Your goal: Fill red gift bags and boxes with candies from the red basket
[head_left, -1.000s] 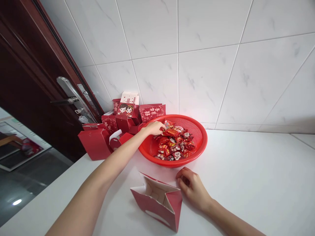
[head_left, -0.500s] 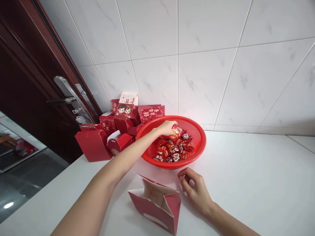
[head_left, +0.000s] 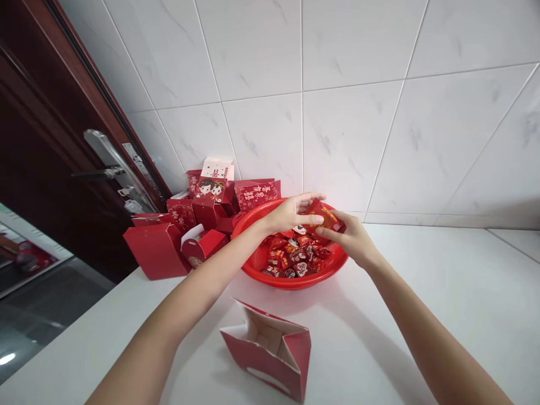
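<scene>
Both my hands are over a red plastic basket (head_left: 291, 284) filled with small wrapped candies (head_left: 295, 256). A red candy packet (head_left: 324, 216) with yellow print is between them. My right hand (head_left: 352, 235) pinches its right side between thumb and fingers. My left hand (head_left: 291, 215) has its thumb across the packet's left part, with the fingers stretched along its far edge. Near the front of the table stands an open red paper box (head_left: 270, 360), its top flaps apart and its pale inside showing; neither hand touches it.
Several red gift boxes (head_left: 156, 251) are heaped left of the basket, one with two cartoon figures (head_left: 213, 188). Behind the white table (head_left: 442, 292) rises a tiled wall (head_left: 346, 140). A dark door (head_left: 54, 140) with a metal handle (head_left: 105, 169) stands at the left.
My right hand has moved from beside the open box up to the basket and now grips the red packet. My left hand has lifted slightly and moved right, its fingers straighter.
</scene>
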A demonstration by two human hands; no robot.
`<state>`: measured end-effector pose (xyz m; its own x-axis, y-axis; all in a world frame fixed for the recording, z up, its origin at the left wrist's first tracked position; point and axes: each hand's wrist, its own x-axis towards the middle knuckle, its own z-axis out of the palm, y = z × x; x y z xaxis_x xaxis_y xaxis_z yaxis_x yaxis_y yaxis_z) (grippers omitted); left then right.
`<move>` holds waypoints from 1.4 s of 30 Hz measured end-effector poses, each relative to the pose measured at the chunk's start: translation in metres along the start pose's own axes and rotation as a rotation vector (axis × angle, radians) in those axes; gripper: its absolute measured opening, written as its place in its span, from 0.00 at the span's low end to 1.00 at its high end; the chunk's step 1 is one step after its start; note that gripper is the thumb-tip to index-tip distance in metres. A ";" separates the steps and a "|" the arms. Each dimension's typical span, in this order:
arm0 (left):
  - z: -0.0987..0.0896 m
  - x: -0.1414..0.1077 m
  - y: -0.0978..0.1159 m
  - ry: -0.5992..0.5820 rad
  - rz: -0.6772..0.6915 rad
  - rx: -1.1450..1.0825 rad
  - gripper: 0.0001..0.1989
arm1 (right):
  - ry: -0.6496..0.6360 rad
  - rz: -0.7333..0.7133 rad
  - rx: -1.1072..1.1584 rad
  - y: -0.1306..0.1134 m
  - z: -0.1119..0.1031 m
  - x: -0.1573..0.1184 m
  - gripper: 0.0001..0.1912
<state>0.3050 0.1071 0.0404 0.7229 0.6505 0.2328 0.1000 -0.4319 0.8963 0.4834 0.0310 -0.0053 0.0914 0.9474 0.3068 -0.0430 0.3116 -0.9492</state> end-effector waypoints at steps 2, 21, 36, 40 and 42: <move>-0.006 0.000 -0.007 0.078 -0.041 0.044 0.29 | 0.055 0.075 0.101 0.005 0.003 0.006 0.21; 0.019 0.026 -0.062 -0.388 -0.312 1.062 0.14 | 0.235 0.102 0.327 0.020 0.009 0.017 0.16; -0.008 0.020 -0.036 0.199 -0.107 -0.277 0.19 | 0.304 0.061 0.239 0.035 0.014 0.020 0.35; 0.001 0.020 -0.039 0.195 -0.050 -0.216 0.22 | 0.275 0.112 0.184 0.033 0.014 0.019 0.40; 0.004 0.020 -0.039 0.207 -0.044 -0.195 0.23 | 0.280 0.094 0.168 0.034 0.013 0.020 0.39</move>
<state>0.3184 0.1349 0.0086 0.5642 0.7882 0.2459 -0.0198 -0.2849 0.9584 0.4706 0.0610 -0.0304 0.3475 0.9230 0.1653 -0.2259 0.2536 -0.9406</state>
